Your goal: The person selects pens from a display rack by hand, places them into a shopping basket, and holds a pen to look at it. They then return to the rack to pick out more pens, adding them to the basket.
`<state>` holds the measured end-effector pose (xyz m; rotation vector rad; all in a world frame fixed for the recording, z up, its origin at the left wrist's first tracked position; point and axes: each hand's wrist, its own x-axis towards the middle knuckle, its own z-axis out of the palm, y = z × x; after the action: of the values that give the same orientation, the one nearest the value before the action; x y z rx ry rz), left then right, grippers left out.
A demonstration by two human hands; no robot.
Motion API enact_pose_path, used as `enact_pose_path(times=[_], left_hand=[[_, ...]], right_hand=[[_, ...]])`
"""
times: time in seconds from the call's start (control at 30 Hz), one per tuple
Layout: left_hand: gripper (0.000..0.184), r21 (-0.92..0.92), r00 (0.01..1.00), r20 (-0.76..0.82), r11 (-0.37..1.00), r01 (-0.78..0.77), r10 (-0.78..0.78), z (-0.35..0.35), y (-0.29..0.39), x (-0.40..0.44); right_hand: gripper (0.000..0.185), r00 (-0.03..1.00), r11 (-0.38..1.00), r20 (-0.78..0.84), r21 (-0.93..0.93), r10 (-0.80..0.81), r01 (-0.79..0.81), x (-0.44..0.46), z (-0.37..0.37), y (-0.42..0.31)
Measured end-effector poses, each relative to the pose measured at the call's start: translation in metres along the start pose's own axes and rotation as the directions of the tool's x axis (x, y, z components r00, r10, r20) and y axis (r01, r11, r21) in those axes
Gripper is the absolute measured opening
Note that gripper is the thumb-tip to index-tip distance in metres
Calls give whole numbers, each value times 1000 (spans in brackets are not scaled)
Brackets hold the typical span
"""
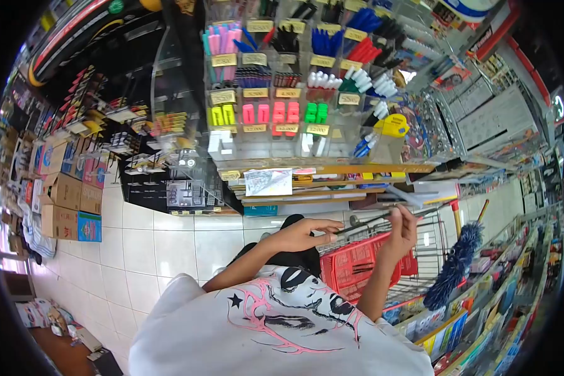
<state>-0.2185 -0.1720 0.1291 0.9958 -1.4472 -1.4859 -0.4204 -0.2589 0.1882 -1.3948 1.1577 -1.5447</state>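
My left hand [307,235] reaches out over the shopping cart, its thumb and fingers around the near end of a thin dark rod [363,224]. The rod runs toward my right hand [402,229]; whether it is a pen or a loose bar is too small to tell. My right hand is raised with bent fingers, thumb and fingertips pinched together, and what they hold is hard to make out. Below both hands sits a red basket [339,271] in the wire shopping cart [429,235]. Pale, blurred clear strips [407,197] show just beyond my right hand.
Ahead stands a pen display [257,147] with highlighters [286,116], markers and price tags. A blue fluffy duster [454,266] leans right of the cart, beside shelves of goods [495,294]. Cardboard boxes [62,207] are stacked at left on the white tiled floor [144,250].
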Motion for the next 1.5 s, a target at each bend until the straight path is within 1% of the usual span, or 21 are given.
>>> enact_pose_path(times=[0.07, 0.1, 0.2, 0.23, 0.27, 0.3, 0.37, 0.4, 0.5, 0.67, 0.83, 1.0, 1.07, 1.13, 1.2, 1.23, 1.3, 1.33, 1.37, 1.43, 1.5], left_hand=[[37, -38, 980, -186, 996, -81, 73, -3, 18, -12], [37, -32, 976, -203, 995, -89, 81, -9, 18, -19], [27, -17, 878, -463, 989, -147, 123, -19, 20, -42], [26, -7, 827, -548, 988, -154, 125, -22, 21, -49], [25, -13, 805, -582, 989, -149, 114, -27, 25, -56], [25, -19, 783, -613, 989, -148, 105, -30, 29, -62], [24, -66, 762, -641, 983, -170, 89, -34, 37, -71], [24, -94, 738, -669, 975, -199, 86, -36, 41, -73], [25, -55, 735, -667, 975, -215, 124, -39, 52, -80], [24, -85, 777, -613, 966, -243, 142, -40, 57, -79], [24, -115, 749, -651, 959, -259, 124, -40, 55, -72], [26, -153, 801, -587, 956, -251, 116, -48, 51, -71], [27, -162, 814, -569, 956, -246, 113, -49, 49, -69], [30, -121, 797, -594, 968, -222, 109, -49, 47, -68], [30, -84, 803, -585, 977, -197, 112, -52, 37, -74], [30, -47, 816, -567, 984, -173, 116, -54, 31, -77], [30, -71, 817, -571, 987, -144, 78, -53, 23, -82], [31, -94, 819, -573, 989, -115, 41, -53, 19, -84], [31, -90, 820, -571, 989, -114, 42, -53, 16, -86], [30, -83, 816, -578, 992, -96, 30, -52, 11, -91], [29, -78, 807, -591, 993, -86, 23, -51, 12, -96]], right_hand=[[16, 995, 994, 95, 105, -3, -7, 2, 34, -9], [17, 989, 981, 147, 192, -19, -10, 1, 51, -19], [19, 974, 985, 226, 172, -13, -26, 3, 86, -41], [20, 951, 978, 309, 196, 10, -74, 3, 96, -53], [21, 921, 969, 388, 213, 34, -126, 2, 102, -60], [21, 919, 970, 390, 197, 53, -140, 1, 108, -63], [23, 849, 937, 526, 318, -48, -143, 4, 119, -68], [23, 842, 940, 536, 312, -53, -139, 5, 124, -69], [26, 811, 922, 573, 366, -119, -123, 8, 136, -74], [26, 779, 937, 618, 325, -107, -130, 16, 140, -81], [24, 781, 936, 617, 323, -97, -138, 18, 144, -84], [23, 775, 944, 621, 313, -119, -106, 26, 143, -82], [22, 785, 972, 600, 235, -157, 14, 38, 141, -85], [22, 859, 952, 450, 280, -245, 125, 51, 145, -100], [21, 894, 928, 294, 266, -337, 262, 65, 149, -117], [21, 894, 928, 298, 268, -336, 259, 71, 155, -119], [20, 846, 842, 140, 269, -514, 467, 85, 168, -122], [20, 817, 825, 145, 208, -558, 526, 92, 173, -118], [20, 818, 824, 141, 210, -558, 526, 97, 180, -114], [19, 743, 769, 201, 142, -638, 623, 105, 193, -106], [18, 760, 789, 213, 149, -614, 596, 105, 203, -98]])
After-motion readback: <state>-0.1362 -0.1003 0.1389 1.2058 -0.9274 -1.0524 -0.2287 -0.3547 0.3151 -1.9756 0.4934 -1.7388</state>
